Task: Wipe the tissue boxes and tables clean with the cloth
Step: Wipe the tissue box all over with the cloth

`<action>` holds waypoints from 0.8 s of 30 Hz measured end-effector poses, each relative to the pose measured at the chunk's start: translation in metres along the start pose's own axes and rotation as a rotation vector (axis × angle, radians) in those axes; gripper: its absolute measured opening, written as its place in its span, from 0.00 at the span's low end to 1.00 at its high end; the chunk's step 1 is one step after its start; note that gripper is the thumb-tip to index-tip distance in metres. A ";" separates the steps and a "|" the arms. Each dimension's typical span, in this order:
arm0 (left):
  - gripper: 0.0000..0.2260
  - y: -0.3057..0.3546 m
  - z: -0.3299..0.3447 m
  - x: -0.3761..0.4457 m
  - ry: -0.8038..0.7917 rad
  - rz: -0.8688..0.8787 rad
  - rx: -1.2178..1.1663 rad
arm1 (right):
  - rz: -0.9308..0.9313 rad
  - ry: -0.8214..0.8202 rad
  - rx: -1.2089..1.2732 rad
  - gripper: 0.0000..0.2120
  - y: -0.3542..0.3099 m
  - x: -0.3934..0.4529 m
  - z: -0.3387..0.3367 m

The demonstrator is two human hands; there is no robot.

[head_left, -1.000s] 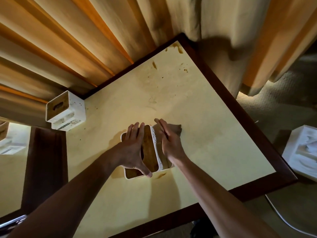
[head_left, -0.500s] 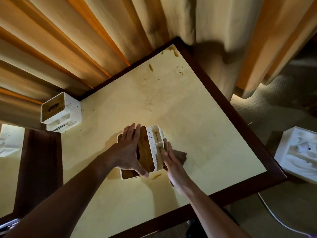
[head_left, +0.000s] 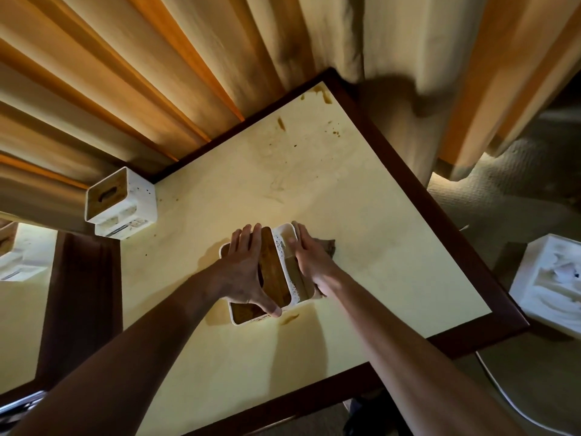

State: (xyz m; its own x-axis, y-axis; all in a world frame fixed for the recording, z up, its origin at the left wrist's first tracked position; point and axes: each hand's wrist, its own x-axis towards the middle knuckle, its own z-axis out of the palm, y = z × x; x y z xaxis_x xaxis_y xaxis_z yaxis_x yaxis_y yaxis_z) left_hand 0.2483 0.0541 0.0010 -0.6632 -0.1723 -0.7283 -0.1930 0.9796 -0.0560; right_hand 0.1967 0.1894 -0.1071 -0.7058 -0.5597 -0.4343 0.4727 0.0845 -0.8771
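Observation:
A white tissue box with a brown wooden lid lies in the middle of the cream table. My left hand rests flat on its lid, fingers spread, thumb at the near edge. My right hand presses a dark brown cloth against the box's right side; most of the cloth is hidden under the hand. A second white tissue box with a slotted wooden lid stands at the table's far left corner. Brown stains mark the table near the far corner and in front of the box.
Pleated curtains hang behind the table. The table has a dark wooden rim. A white moulded object sits on the carpet at the right, with a white cable nearby. Another table with a box lies at the left.
My right hand with the cloth slid along the box's right side, toward me and back up again. My left hand stayed on the lid.

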 end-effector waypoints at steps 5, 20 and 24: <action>0.76 0.001 -0.001 -0.001 -0.005 0.000 0.002 | -0.119 0.038 0.020 0.21 -0.006 -0.008 -0.001; 0.77 0.000 0.001 0.002 -0.028 -0.011 -0.009 | -0.093 0.004 0.221 0.22 0.030 -0.090 0.009; 0.77 -0.001 0.001 0.002 -0.026 -0.007 -0.005 | -0.028 0.080 0.101 0.24 0.022 -0.085 0.015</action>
State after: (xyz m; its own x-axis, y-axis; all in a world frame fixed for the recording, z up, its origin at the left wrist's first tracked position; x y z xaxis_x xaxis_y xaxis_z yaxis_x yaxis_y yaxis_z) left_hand 0.2480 0.0524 -0.0016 -0.6427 -0.1766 -0.7455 -0.2012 0.9778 -0.0582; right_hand 0.2751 0.2267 -0.0858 -0.7573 -0.4932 -0.4282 0.4999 -0.0157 -0.8659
